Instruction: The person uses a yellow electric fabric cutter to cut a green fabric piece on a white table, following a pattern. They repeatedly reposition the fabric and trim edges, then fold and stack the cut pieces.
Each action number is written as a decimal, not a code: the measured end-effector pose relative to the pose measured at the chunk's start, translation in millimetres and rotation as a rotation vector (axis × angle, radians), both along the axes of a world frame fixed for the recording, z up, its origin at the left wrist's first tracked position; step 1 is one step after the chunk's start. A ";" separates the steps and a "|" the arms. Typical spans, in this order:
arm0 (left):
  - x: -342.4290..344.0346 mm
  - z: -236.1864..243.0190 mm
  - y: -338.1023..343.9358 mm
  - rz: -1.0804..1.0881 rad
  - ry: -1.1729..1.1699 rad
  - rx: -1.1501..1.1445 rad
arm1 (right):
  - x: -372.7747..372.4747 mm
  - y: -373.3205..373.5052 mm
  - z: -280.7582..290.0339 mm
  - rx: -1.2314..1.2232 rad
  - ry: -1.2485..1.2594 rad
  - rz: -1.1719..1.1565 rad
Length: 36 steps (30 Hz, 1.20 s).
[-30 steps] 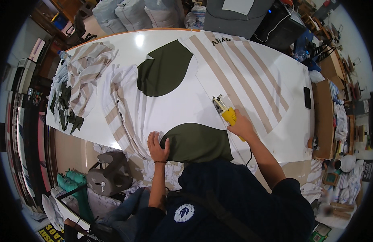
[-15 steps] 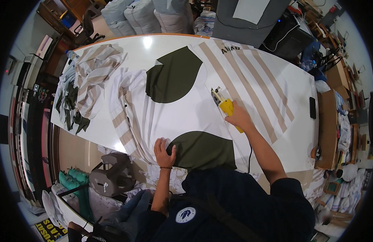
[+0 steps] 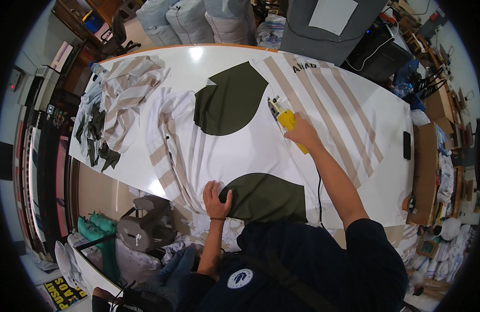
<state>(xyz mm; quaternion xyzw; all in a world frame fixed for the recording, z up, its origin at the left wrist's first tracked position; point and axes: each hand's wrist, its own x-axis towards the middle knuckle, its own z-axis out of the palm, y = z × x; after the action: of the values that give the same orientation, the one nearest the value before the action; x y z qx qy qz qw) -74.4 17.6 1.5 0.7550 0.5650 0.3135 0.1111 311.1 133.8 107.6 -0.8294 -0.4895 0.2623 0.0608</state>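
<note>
Glossy white table (image 3: 393,200), head view: right hand (image 3: 305,134) gripping yellow handheld cutter (image 3: 286,120) at right edge of white-and-olive fabric sheet (image 3: 240,151), left hand (image 3: 216,201) open, flat on it; apparently cutting, next move calls for keeping it taut.

On the table (image 3: 388,184), 2 panels (image 3: 232,99) lie between crumpled cloth (image 3: 127,88), left, and a phone (image 3: 407,145), right; sacks (image 3: 187,23) stand behind.

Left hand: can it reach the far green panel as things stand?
Likely yes: the left hand lies open, with mostly flat white fabric between it and the far green panel; the yellow cutter in the right hand sits to the right.
</note>
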 end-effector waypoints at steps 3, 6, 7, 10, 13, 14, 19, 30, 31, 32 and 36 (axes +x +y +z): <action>-0.7 -1.4 0.6 0.005 0.010 -0.004 | -2.2 10.1 3.8 0.005 0.007 0.006; -1.9 2.5 0.5 -0.019 0.055 -0.037 | -0.4 5.8 -0.1 0.034 0.016 -0.014; 0.3 6.2 0.9 -0.035 0.070 -0.049 | 6.7 -0.3 -7.8 0.051 0.050 -0.007; 2.4 16.2 1.2 -0.086 0.100 -0.066 | 26.9 -44.6 -21.8 0.118 0.217 -0.041; -2.4 8.4 1.0 -0.084 0.082 -0.055 | 41.5 -117.1 -16.3 0.165 0.520 -0.205; -1.2 3.9 0.7 -0.097 0.076 -0.059 | 45.7 -142.2 -14.2 0.152 0.640 -0.279; 2.2 -0.4 -7.9 -0.097 0.067 -0.069 | 65.8 -257.8 -0.8 0.320 0.936 -0.606; 76.8 8.8 -13.8 -0.975 0.332 -0.038 | 49.1 -399.7 -46.5 0.869 1.039 -1.040; 74.9 6.6 -5.9 -0.948 0.363 -0.021 | 44.9 -400.1 -46.5 0.829 0.991 -1.027; 73.8 3.3 7.7 -0.922 0.396 0.001 | 41.7 -396.1 -48.1 0.791 0.946 -1.017; 71.9 -7.2 140.0 -0.403 -0.079 -0.105 | 28.5 -376.0 -69.7 0.725 0.665 -0.903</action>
<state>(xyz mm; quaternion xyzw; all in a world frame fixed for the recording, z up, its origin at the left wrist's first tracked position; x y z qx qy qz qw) -2.5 157.6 -5.7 0.8330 0.4134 0.2847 0.2328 339.6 -242.2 38.0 -0.7549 -0.1064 0.2715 0.5874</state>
